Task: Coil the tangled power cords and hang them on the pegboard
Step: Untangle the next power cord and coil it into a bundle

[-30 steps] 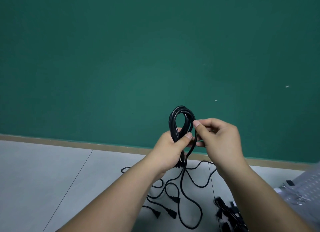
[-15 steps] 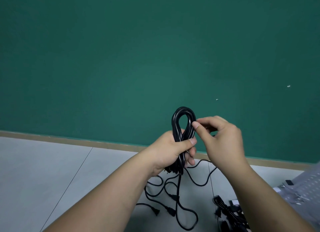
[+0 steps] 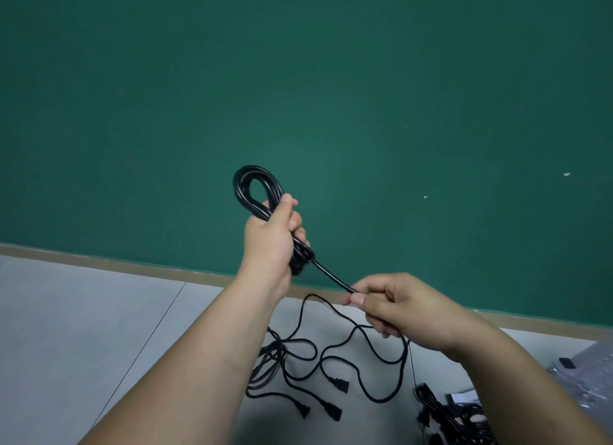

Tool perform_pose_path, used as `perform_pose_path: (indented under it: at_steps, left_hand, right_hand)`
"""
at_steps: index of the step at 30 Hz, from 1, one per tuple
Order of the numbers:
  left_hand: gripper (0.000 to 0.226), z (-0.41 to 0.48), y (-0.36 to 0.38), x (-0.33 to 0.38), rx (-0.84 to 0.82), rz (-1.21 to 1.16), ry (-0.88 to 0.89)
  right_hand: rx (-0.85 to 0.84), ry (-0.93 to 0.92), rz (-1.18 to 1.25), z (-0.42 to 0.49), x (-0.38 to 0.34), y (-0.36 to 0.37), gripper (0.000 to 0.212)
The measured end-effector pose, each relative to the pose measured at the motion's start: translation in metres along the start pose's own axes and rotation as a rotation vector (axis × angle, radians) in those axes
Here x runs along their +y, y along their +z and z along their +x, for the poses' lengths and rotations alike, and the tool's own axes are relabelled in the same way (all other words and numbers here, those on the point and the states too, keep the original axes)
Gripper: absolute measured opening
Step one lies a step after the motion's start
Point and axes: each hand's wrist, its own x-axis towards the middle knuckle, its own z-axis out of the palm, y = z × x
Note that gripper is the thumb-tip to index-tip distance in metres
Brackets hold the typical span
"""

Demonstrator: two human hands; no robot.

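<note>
I've got the left hand [image 3: 273,235] gripping the coil [image 3: 253,191], high toward the far wall [image 3: 331,79] — its tail [image 3: 331,277] runs straight down-right, nearer, into the pinch of the right hand [image 3: 398,308] (tangled cords [image 3: 282,348] lie on the floor [image 3: 99,312]).

**Held above, spread below**

A black coiled power cord [image 3: 239,187] is held in the left hand [image 3: 270,242], before the green wall [image 3: 298,79]; its tail [image 3: 331,277] is led down-right into the right hand [image 3: 398,312]. Beneath, loose black cords [image 3: 277,348] are spread on the grey tiled floor [image 3: 83,328].

Left hand [image 3: 270,235] high, right hand [image 3: 403,312] lower, both clenched.
</note>
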Motion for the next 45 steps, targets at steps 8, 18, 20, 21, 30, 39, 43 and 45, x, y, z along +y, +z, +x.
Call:
perform_pose_path:
  at_steps: [8, 18, 20, 21, 30, 39, 43, 45]
  left_hand:
    - [0.034, 0.003, -0.016, 0.009, -0.106, 0.695, 0.171]
    - [0.089, -0.050, 0.024, -0.024, -0.577, 0.564, -0.203]
    - [0.087, -0.054, 0.027, -0.031, -0.670, 0.608, -0.186]
    - [0.081, -0.055, 0.028, -0.034, -0.717, 0.632, -0.178]
    - [0.020, -0.054, 0.018, -0.038, -0.925, 0.510, -0.251]
    - [0.018, -0.045, 0.017, -0.027, -0.576, 0.236, -0.286]
    - [0.039, -0.040, 0.014, -0.028, -0.487, 0.426, -0.168]
    - [0.036, -0.043, 0.015, -0.030, -0.551, 0.565, -0.100]
  right_hand:
    - [0.293, -0.295, 0.018, -0.019, -0.028, -0.033, 0.010]
    - [0.876, -0.321, -0.138, 0.000, -0.017, -0.020, 0.017]
    - [0.939, -0.369, -0.236, -0.001, -0.019, -0.019, 0.023]
    - [0.949, -0.409, -0.275, -0.002, -0.020, -0.017, 0.026]
    - [0.873, -0.407, -0.241, 0.002, -0.013, -0.021, 0.023]
    - [0.744, -0.225, -0.079, 0.004, 0.007, -0.028, 0.006]
    - [0.889, -0.265, -0.189, 0.001, -0.004, -0.019, 0.007]
    - [0.944, -0.313, -0.198, 0.001, -0.014, -0.013, 0.006]
